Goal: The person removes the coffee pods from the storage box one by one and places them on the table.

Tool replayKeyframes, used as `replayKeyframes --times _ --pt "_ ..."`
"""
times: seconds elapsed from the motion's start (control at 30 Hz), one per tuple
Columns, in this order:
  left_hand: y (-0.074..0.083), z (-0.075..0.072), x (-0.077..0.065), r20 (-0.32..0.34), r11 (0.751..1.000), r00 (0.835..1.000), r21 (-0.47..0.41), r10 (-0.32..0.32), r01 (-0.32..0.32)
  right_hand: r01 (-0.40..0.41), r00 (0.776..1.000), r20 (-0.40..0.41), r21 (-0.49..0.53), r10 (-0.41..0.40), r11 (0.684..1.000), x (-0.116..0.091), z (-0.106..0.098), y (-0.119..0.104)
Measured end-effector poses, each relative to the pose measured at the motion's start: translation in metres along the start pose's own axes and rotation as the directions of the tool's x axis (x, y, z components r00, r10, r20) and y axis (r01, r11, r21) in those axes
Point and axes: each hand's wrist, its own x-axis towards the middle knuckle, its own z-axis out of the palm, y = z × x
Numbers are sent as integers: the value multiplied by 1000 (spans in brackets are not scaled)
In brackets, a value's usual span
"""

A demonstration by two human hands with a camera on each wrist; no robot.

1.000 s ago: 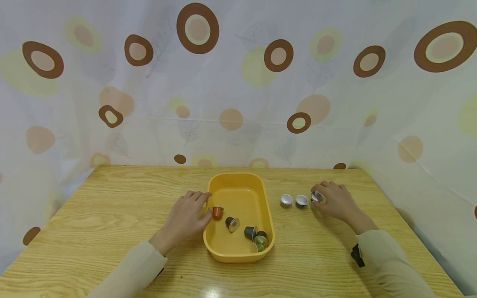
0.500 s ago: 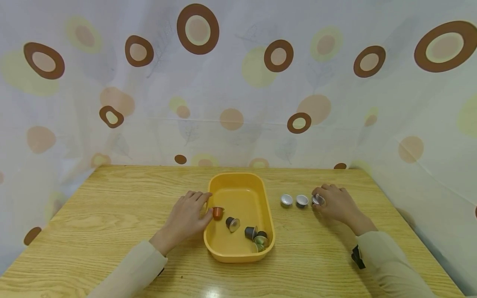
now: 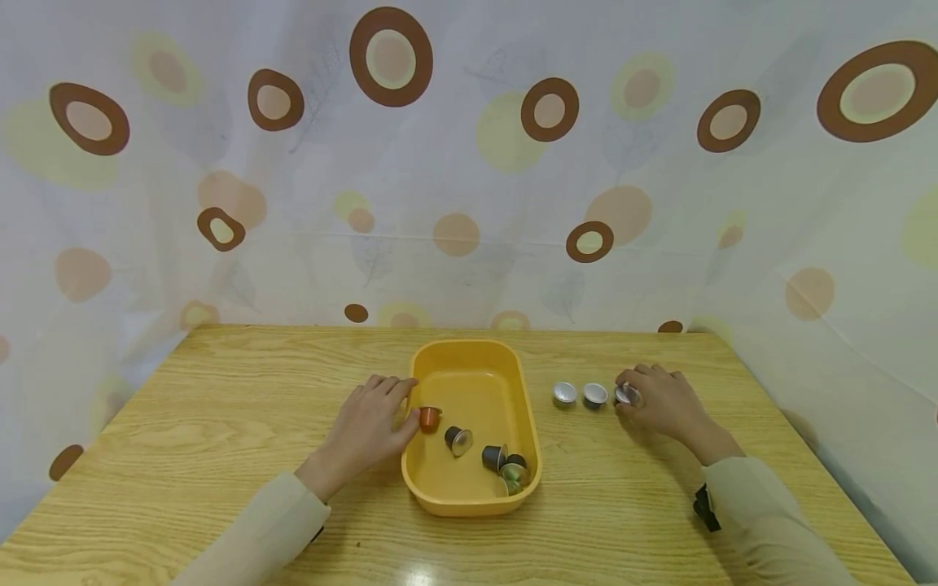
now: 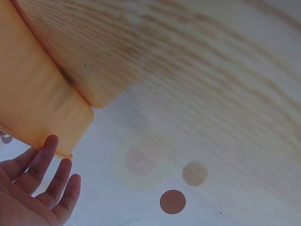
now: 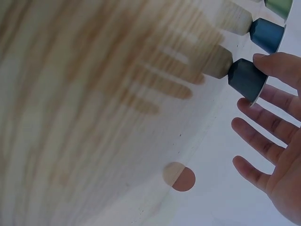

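My right hand (image 3: 665, 403) pinches a dark coffee capsule (image 5: 245, 81) between thumb and fingers. In the right wrist view its narrow end meets the table and its foil lid faces up. Beside it, to the left in the head view, stand two more capsules, a blue one (image 3: 594, 395) and a green one (image 3: 563, 394), silver lids up. My left hand (image 3: 370, 427) touches the left rim of a yellow tray (image 3: 469, 508) with thumb and forefinger; its other fingers are loosely spread. In the tray lie an orange capsule (image 3: 429, 419), a black capsule (image 3: 458, 440) and several others.
The tray stands on a wood-grain table (image 3: 242, 407). Dark capsules (image 3: 494, 457) and greenish-lidded ones (image 3: 515, 474) cluster in its near right corner. A patterned cloth (image 3: 454, 163) hangs behind the table and along its sides.
My right hand has shifted slightly down with the capsule, which now stands level in line with the other two. The left hand and tray have not visibly moved.
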Motion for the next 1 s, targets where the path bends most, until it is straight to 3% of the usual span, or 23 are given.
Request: replayKeyframes --times 0.47,1.0 --pt "0 0 1 0 1000 1000 5 0 0 -15 1000 9 40 15 999 -2 -4 1" --pt "0 0 0 3 1000 1000 3 -3 3 91 989 -117 -8 -91 996 4 -20 -22"
